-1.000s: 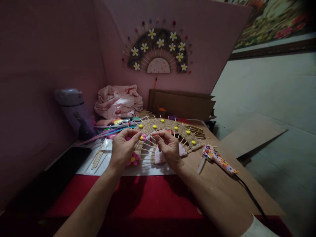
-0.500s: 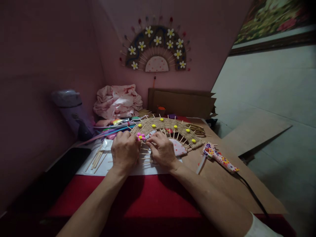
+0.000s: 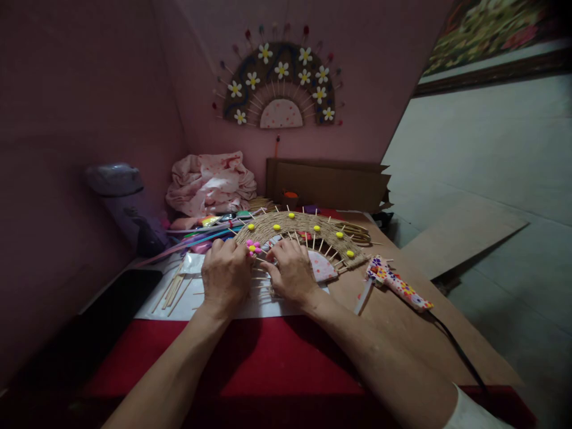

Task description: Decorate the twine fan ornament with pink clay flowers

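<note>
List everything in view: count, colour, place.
Woven arch: one, tan, centre
Dots: six, yellow, along the arch
Flower: one, pink and yellow, arch's left
Spotted panel: one, pale pink, inside the arch
Loose sticks: several, pale, left
Glue gun: one, multicoloured, right
Slab: one, black, left
Cylinder: one, purple, back left
Bundled cloth: one, pink, back left
Cardboard: several sheets, brown, back centre
Wall ornament: one, brown and white, top
Framed picture: one, multicoloured, top right
Paper: one, white, front
Tablecloth: one, red, front
Left hand: one, bare, by the flower
Right hand: one, bare, by the panel
</note>
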`<state>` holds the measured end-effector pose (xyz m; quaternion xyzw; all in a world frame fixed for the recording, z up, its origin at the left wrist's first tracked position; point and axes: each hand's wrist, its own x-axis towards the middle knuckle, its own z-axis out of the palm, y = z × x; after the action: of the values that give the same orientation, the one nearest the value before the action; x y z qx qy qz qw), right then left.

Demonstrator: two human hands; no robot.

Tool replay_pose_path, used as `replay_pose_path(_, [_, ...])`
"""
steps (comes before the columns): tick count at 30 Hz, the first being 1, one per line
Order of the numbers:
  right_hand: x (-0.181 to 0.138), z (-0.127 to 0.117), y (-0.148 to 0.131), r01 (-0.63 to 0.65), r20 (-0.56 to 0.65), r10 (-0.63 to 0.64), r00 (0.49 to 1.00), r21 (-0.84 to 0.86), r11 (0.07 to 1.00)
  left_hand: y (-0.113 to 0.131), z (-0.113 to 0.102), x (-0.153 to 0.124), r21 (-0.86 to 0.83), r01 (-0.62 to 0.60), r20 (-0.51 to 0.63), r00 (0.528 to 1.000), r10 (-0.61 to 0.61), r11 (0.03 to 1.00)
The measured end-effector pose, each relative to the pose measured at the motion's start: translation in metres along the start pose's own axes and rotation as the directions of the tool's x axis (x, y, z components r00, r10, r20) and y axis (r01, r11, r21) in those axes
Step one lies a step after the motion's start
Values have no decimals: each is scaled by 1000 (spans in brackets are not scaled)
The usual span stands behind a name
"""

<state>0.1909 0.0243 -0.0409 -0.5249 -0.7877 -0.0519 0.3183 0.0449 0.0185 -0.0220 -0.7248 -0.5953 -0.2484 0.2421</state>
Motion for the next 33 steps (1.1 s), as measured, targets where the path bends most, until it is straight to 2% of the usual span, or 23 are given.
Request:
replay_pose_path(5, [6, 1, 2, -15, -21, 16, 1000, 23, 1000, -1, 1, 0, -8, -7, -12, 1000, 7, 1000])
replay_pose_path(15, [14, 5, 3, 53, 46, -52, 998, -42, 998, 0, 3, 1, -19, -4, -11, 1000, 4, 1000])
replay_pose_path(28, [14, 5, 4, 52, 31, -53, 998, 24, 998, 1, -2, 1, -48, -7, 28, 1000, 9, 999])
replay_pose_path(33, [14, 5, 3, 42, 23, -42, 999, 20, 999, -6, -5, 1, -139, 8, -71, 997, -18, 990])
